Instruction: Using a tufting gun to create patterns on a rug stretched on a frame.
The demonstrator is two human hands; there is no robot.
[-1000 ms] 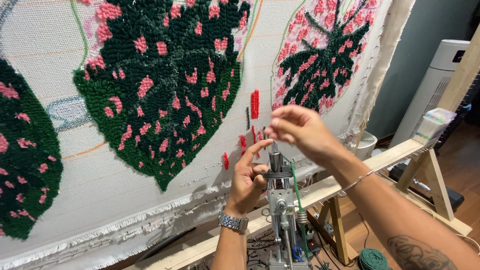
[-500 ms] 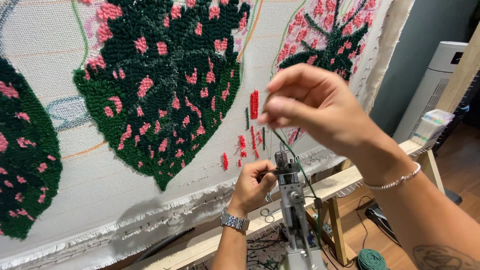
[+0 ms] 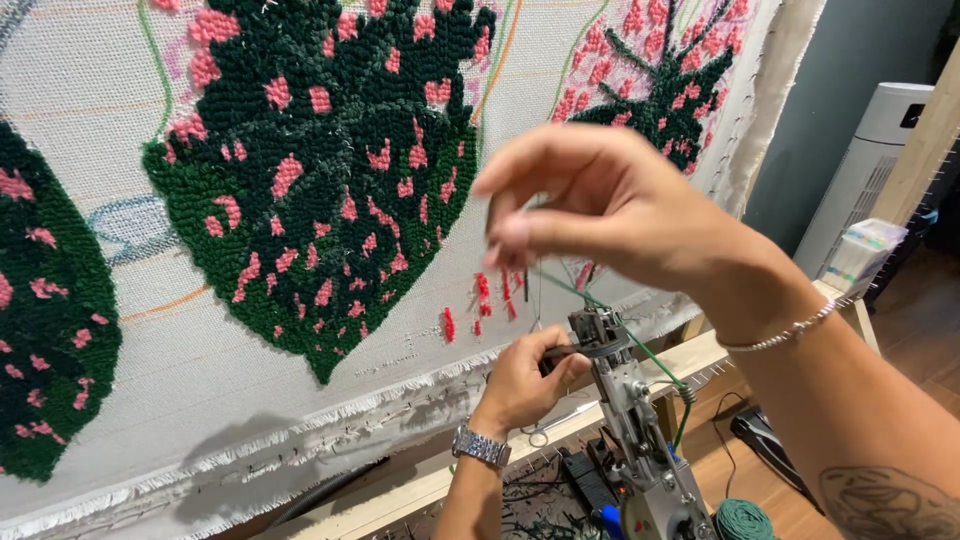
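My left hand (image 3: 525, 378) grips the front end of a metal tufting gun (image 3: 630, 410) that stands upright below the stretched cloth. My right hand (image 3: 600, 205) is raised close to the camera, its fingertips pinched on a thin green yarn (image 3: 645, 345) that runs down to the gun's tip and a guide ring. A ball of green yarn (image 3: 742, 520) lies on the floor beside the gun. Behind the hands hangs the white backing cloth (image 3: 120, 110) with a tufted dark green leaf (image 3: 330, 180) dotted pink.
The wooden frame rail (image 3: 700, 355) runs under the cloth's frayed lower edge. A white tower appliance (image 3: 862, 175) stands at the right, with a clear plastic box (image 3: 860, 250) on the frame corner. Other tufted leaves (image 3: 660, 80) sit at top right and far left.
My right hand has risen and come closer to the camera, drawing the green yarn up from the gun. My left hand has closed on the gun's tip and stayed there.
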